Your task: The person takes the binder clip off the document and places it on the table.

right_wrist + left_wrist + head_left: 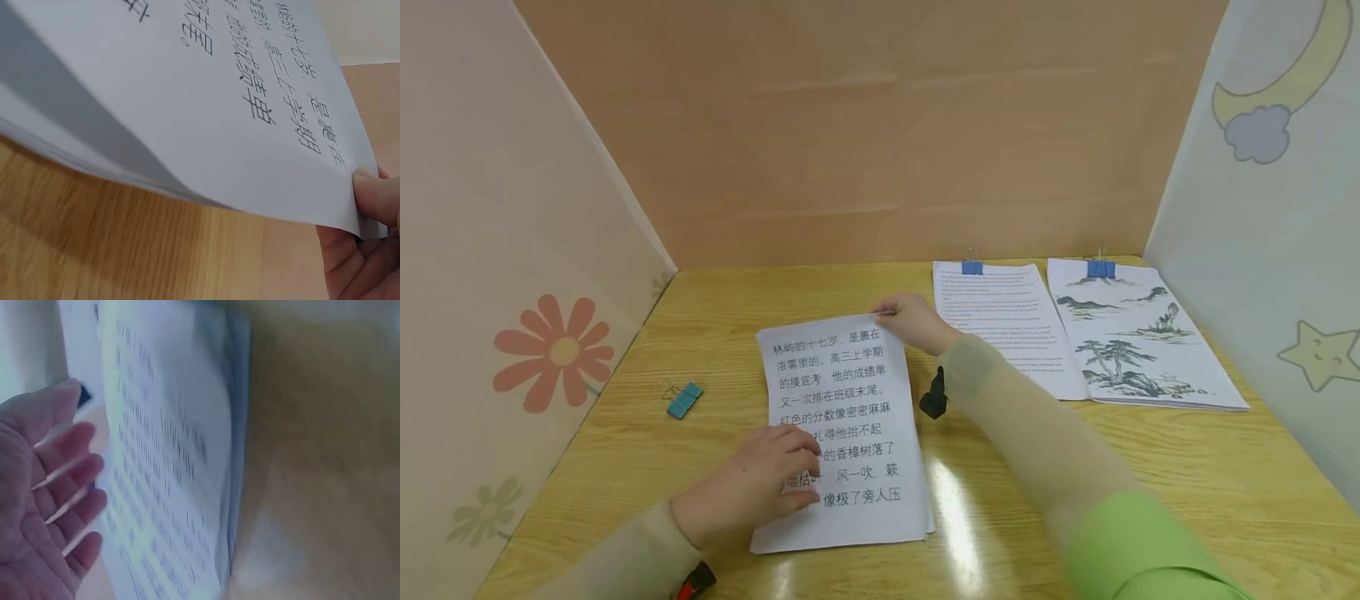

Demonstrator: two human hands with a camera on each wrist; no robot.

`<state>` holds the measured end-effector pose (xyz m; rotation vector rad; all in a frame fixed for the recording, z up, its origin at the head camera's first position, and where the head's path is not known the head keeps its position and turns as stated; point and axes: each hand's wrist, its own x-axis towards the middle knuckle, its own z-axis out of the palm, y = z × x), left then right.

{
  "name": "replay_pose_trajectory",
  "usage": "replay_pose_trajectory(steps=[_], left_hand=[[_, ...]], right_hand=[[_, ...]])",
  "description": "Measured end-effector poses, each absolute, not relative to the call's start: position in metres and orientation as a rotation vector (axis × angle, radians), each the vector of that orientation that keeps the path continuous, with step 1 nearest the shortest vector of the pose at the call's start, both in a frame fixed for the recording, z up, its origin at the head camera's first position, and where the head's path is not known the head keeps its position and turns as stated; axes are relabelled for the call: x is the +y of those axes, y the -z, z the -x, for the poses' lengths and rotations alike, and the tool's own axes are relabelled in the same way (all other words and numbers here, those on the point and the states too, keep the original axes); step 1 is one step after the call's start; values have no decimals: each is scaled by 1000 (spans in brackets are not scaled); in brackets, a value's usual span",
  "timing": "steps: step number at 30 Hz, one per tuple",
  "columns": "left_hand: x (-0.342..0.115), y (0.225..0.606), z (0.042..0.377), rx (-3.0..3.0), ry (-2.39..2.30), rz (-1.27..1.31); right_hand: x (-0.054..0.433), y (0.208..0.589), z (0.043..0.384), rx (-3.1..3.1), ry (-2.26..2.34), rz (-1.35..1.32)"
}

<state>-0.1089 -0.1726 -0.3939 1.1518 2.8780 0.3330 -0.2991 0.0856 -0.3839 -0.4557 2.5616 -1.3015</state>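
A stack of white sheets printed with large Chinese characters [850, 392] is in the middle of the wooden table. At its top right corner my right hand [917, 323] pinches the paper, thumb on the printed face and fingers behind, as the right wrist view shows. That corner is raised, and the sheets' edges bow and fan slightly apart. Over the lower left part of the stack hovers my left hand [756, 479], its fingers loosely bent and holding nothing. A teal binder clip [685, 401] lies left of the stack.
Two clipped stacks lie at the back right: one of printed text [1000, 325], one with an ink landscape [1138, 333] on top. Each has a blue binder clip at its top edge. An orange-brown back wall [880, 150] and patterned side walls enclose the table.
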Motion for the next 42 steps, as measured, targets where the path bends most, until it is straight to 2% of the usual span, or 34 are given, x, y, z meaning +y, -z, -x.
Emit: replay_pose_trajectory(steps=[5,15,34,42], left_hand=[[-160,405,96,2809,-232,-1235],[-158,415,91,2755,-176,-1238],[-148,415,95,2694,-188,-1133],[-158,417,109,2756,-132,-1088]], right_hand=[[69,385,304,2551,1259,449],[50,392,313,2574,1225,458],[52,406,317,2717,1040,517],[68,382,293,2694,1187,573]])
